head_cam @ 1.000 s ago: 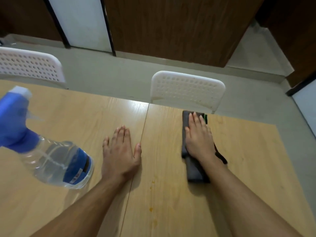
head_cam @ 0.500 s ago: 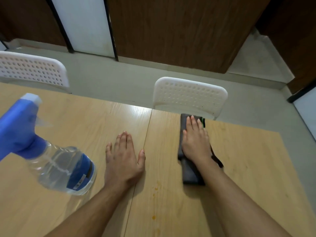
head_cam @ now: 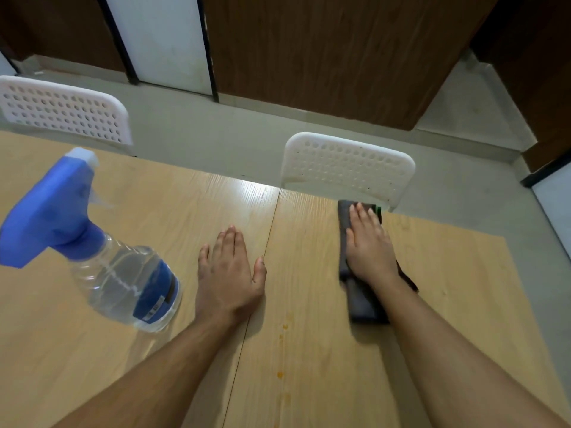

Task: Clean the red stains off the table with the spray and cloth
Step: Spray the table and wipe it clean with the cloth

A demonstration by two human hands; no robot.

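We see dark grey cloth (head_cam: 358, 291) folded long, flat under right hand (head_cam: 369, 248); clear blue-capped spray bottle (head_cam: 102, 257) beside left hand (head_cam: 230, 273); orange-red stains (head_cam: 282, 350) between wrists.

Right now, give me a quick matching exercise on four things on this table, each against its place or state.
1. spray bottle
2. cloth
3. left hand
4. stains

a. orange spots near the table seam
b. flat on bare wood
c. under the right hand
d. standing at the far left

Pairs: 1-d, 2-c, 3-b, 4-a
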